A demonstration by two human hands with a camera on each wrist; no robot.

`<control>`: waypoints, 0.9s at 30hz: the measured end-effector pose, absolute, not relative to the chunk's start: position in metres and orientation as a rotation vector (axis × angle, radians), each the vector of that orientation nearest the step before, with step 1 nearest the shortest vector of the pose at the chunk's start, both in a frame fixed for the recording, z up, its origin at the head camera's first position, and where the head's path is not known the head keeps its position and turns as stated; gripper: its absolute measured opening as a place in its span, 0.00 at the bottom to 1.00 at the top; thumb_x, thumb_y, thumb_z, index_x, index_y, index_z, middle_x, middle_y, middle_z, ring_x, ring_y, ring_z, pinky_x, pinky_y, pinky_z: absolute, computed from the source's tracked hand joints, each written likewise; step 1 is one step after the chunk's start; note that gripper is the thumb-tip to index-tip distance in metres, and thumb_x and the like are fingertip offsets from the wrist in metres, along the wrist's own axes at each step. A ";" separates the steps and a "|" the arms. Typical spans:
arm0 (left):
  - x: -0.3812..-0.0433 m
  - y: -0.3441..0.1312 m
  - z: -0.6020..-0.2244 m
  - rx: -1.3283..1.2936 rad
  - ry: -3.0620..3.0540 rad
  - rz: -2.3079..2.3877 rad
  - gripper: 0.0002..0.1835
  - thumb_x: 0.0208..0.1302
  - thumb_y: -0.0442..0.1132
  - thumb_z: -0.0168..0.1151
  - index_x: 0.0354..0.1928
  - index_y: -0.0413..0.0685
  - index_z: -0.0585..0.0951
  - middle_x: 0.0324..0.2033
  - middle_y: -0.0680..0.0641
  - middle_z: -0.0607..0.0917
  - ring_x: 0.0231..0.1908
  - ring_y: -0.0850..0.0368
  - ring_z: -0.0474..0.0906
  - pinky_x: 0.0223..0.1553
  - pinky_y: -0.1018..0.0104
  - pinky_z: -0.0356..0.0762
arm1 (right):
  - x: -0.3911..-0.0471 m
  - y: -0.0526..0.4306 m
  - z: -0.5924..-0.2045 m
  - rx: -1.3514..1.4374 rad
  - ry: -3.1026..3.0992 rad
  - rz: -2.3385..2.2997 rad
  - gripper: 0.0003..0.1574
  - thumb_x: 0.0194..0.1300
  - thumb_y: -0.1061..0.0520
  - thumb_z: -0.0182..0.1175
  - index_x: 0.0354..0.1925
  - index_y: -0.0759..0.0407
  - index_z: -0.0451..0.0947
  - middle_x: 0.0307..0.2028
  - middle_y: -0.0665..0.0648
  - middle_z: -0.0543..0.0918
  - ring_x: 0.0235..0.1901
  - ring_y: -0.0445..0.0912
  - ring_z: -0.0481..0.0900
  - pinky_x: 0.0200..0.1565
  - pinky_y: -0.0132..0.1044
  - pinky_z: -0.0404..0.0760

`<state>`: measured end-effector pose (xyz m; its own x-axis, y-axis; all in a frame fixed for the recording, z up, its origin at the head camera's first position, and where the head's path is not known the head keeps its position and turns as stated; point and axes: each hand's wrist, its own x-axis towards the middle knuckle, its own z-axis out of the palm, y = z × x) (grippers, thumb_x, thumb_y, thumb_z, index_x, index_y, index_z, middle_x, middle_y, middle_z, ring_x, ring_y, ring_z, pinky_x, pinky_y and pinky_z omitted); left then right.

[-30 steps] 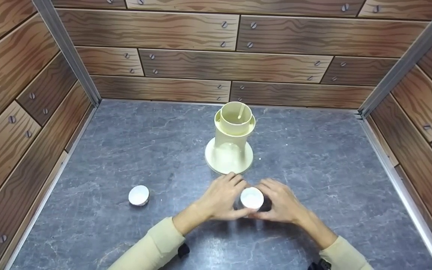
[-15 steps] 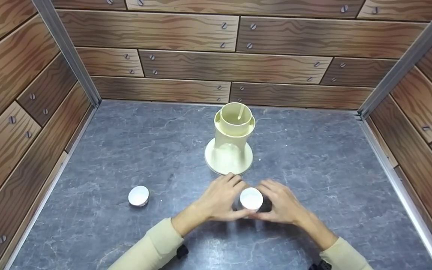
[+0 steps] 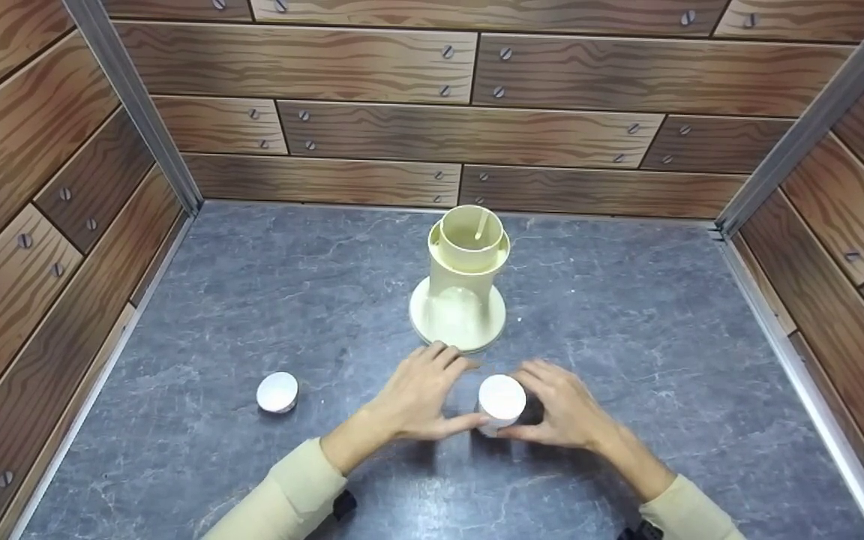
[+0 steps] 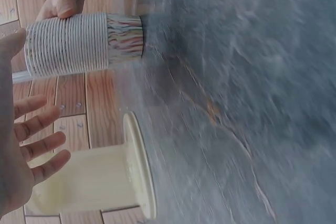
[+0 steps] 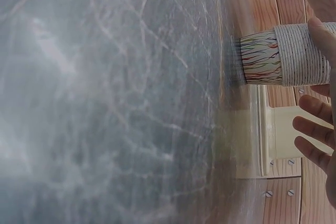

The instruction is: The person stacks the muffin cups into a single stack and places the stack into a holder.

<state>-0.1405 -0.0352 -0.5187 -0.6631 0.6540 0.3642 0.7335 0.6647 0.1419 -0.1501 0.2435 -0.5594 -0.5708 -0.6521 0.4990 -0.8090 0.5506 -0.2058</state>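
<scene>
A tall stack of nested white paper cups (image 3: 502, 397) stands upright on the table. Its lowest cup shows a coloured wavy pattern in the left wrist view. My right hand (image 3: 567, 405) holds the stack from the right, thumb on the near side and fingers around the far side. To the left of the stack is my left hand (image 3: 421, 394), fingers spread; its thumb is at the stack, though whether it touches I cannot tell. Behind both hands stands a pale yellow cylinder on a round base (image 3: 458, 300), with a narrower tube inside its top.
Another white paper cup (image 3: 278, 392) stands to the left; how many are nested there I cannot tell. The grey marbled table (image 3: 289, 285) is bounded by wood-patterned walls (image 3: 372, 67) at the back and both sides, with metal edges.
My left hand has moved left, away from the cup stack, opening a gap between its fingers and the cups. The right hand has stayed in place on the stack.
</scene>
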 end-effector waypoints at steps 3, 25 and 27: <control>-0.141 -0.042 -0.518 -1.096 -2.618 -0.392 0.39 0.65 0.76 0.58 0.63 0.54 0.80 0.56 0.51 0.84 0.57 0.53 0.80 0.55 0.58 0.82 | -0.150 0.244 -0.559 1.190 -2.431 0.588 0.45 0.48 0.23 0.77 0.52 0.52 0.84 0.44 0.49 0.87 0.44 0.42 0.84 0.47 0.39 0.86; -0.138 -0.110 -0.519 -0.893 -2.693 -0.324 0.37 0.61 0.72 0.65 0.60 0.52 0.81 0.52 0.49 0.86 0.54 0.51 0.80 0.58 0.53 0.81 | -0.149 0.243 -0.558 1.171 -2.442 0.566 0.45 0.42 0.28 0.82 0.50 0.53 0.84 0.45 0.51 0.87 0.44 0.44 0.84 0.48 0.45 0.87; -0.138 -0.117 -0.520 -0.877 -2.684 -0.320 0.37 0.60 0.71 0.67 0.60 0.51 0.81 0.51 0.49 0.86 0.54 0.50 0.81 0.57 0.53 0.81 | -0.149 0.244 -0.558 1.172 -2.437 0.563 0.45 0.42 0.28 0.82 0.50 0.53 0.84 0.44 0.51 0.87 0.44 0.44 0.84 0.48 0.45 0.87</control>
<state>-0.1376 -0.1175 -0.5198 -0.7692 0.5368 0.3467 0.6032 0.7890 0.1167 -0.1491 0.2437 -0.5584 -0.5816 -0.6468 0.4934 -0.7977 0.5724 -0.1899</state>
